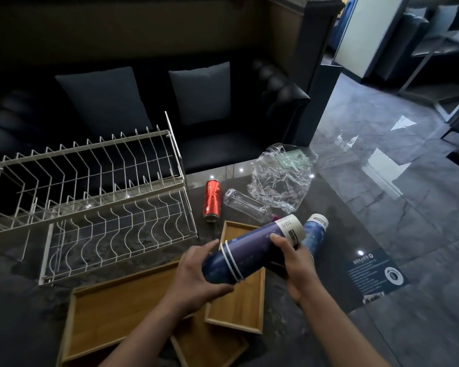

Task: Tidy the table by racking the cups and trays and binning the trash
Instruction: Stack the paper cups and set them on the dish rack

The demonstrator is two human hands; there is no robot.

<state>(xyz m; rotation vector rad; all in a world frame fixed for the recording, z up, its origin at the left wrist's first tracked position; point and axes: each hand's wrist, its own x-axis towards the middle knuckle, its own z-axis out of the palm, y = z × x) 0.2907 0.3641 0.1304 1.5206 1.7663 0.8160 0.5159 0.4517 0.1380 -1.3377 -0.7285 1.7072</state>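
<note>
Trays: three wooden ones on the dark surface (143, 250) nearest the person. The big tray (117, 313) is on the left, a small tray (239, 305) lies under the hands, and a third tray (210, 345) pokes out below it, partly overlapped.
Left hand (196, 274): curled around the lower end of the cup stack (252, 250), fingers wrapped under it.
Right hand (293, 263): closed on the stack nearer its pale end, thumb on top.
Cup stack: dark blue nested cups held in the air above the small tray, long axis slanting from lower left up to upper right, white rims showing near the left hand.
Second cup (314, 231): blue, just behind the right hand, tilted the same way; whether it rests on the surface I cannot tell.
Can (212, 201): red, lying on its side, long axis running away from the person.
Glass (245, 205): clear, on its side just right of the can.
Wrap (281, 178): crumpled clear plastic beyond the glass.
Rack (90, 197): white wire, on the left, nothing in it.
Sofa (143, 102): dark, with two cushions, behind the surface.
</note>
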